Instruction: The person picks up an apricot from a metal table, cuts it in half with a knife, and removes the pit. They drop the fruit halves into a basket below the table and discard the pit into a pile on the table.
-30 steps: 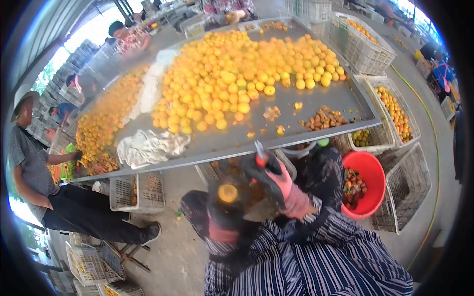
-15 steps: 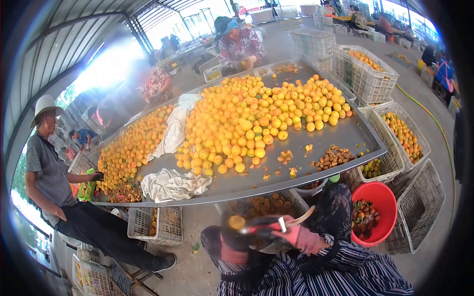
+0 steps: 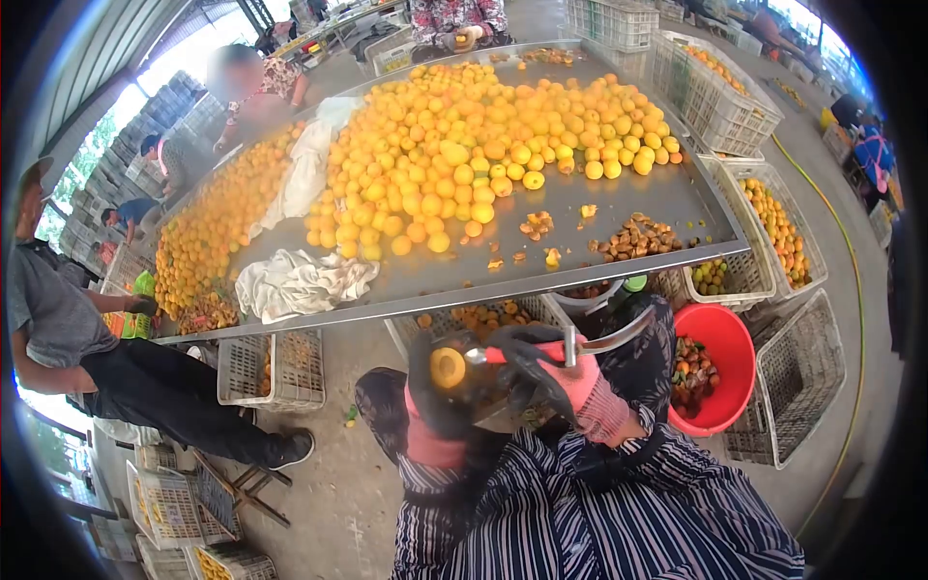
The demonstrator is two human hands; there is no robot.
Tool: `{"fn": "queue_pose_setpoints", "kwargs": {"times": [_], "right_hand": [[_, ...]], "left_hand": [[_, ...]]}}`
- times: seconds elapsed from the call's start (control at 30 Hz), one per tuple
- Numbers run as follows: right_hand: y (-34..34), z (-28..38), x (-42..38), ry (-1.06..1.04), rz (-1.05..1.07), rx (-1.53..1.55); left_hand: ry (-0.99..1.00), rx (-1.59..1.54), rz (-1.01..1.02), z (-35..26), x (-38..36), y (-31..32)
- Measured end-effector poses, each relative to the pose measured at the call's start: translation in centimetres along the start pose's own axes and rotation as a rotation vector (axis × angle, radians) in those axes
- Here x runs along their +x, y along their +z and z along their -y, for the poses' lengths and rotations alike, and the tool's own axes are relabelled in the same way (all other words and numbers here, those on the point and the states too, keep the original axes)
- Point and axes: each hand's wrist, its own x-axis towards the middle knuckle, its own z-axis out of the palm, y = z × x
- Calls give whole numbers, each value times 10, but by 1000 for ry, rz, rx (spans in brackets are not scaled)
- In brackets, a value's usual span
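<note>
My left hand, in a black and pink glove and partly blurred, grips an apricot whose round, paler face with a brownish centre points up at me. My right hand, gloved the same way, is closed around a red-handled tool. The tool's metal tip points left, close beside the apricot, and a curved, pale metal piece sticks out to the right. Both hands are above my lap, over a crate with apricot pieces in it, at the near edge of the metal table.
A big heap of apricots covers the table, with white cloths and pits on it. At my right stand a red bucket of dark scraps and an openwork crate. A person stands at the left; another sits across.
My view has tipped downward, so the table and bucket sit higher in the picture. The apricot's round face now shows more fully. Both hands keep their hold.
</note>
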Motion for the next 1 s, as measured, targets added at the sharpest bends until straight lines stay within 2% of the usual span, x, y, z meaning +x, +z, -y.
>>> {"fn": "queue_pose_setpoints", "kwargs": {"times": [0.03,0.07,0.1,0.13,0.17,0.2,0.23,0.37,0.43,0.47,0.53,0.67,0.73,0.77,0.83,0.87,0.93,1.0], "right_hand": [[12,0,0,-36,-166,-166],[23,-1,-1,-73,-333,-331],[31,-6,1,-104,-406,-622],[35,-9,0,-106,-411,-621],[37,-12,-1,-110,-398,-665],[39,-14,-2,-112,-383,-709],[41,-9,-2,-66,-356,-897],[31,-7,-4,-25,-309,-1078],[17,-9,-9,19,-336,-1521],[16,-10,-9,18,-339,-1520],[14,-12,-10,-1,-445,-1186],[11,-9,-8,-18,-342,-1058],[9,-3,-5,-61,-107,-1530],[12,-1,-7,-65,-112,-1527],[23,0,-11,52,-279,-1188],[18,-3,-12,52,-278,-1185],[-2,-15,-14,-90,-387,-881],[-18,-12,-14,-113,-325,-876]], "left_hand": [[-415,-484,-59,2,2,-5],[-417,-485,-60,-3,-1,0],[-198,-168,-45,-11,-5,11],[23,146,-27,-16,-7,18],[19,145,-26,-14,-6,17],[139,315,6,-10,-5,13],[258,485,38,-6,-4,9],[274,597,61,-4,-3,0],[424,900,131,-29,-4,12],[423,899,134,-28,-4,12],[496,792,109,-22,-4,9],[540,725,102,-14,-1,4],[494,774,287,-21,-1,2],[492,774,294,-24,-2,5],[-110,157,198,-30,-7,11],[-111,159,197,-21,-4,7],[514,624,313,2,4,0],[464,579,348,3,3,-1]]}}
